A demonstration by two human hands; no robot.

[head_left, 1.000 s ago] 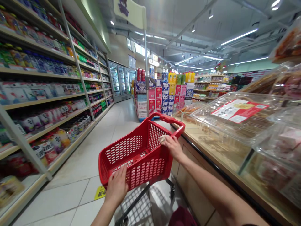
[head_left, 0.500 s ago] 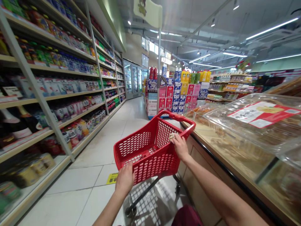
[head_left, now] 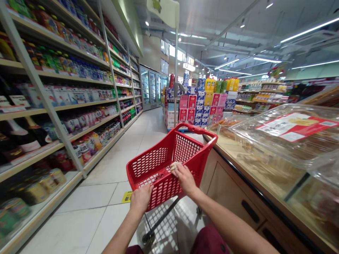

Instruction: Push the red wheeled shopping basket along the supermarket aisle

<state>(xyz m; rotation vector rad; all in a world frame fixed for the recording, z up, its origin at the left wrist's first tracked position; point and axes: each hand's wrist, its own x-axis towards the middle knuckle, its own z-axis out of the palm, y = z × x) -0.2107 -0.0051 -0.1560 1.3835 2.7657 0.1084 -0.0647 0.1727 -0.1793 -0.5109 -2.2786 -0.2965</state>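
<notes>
A red plastic shopping cart [head_left: 159, 155] with perforated basket walls stands in front of me, its handle at the far right. My left hand [head_left: 141, 199] is closed over the near left corner of the basket rim. My right hand [head_left: 184, 178] is closed on a pale, crumpled cloth [head_left: 175, 165] and rests at the near side rim, about midway along. Part of the cloth is hidden by the fingers. The basket floor shows through between the walls, with small dark marks on it.
Drink shelves [head_left: 63, 106] line the left side. To the right runs a wooden counter [head_left: 225, 183] with a black edge and clear plastic food boxes [head_left: 288, 134]. Stacked drink cartons [head_left: 201, 106] stand beyond the cart. A yellow floor sticker [head_left: 127, 197] lies near the basket's left end.
My right hand has slid with the cloth along the near rim, away from the handle and toward my left hand. The left hand still grips the corner. The cart appears slightly shifted left.
</notes>
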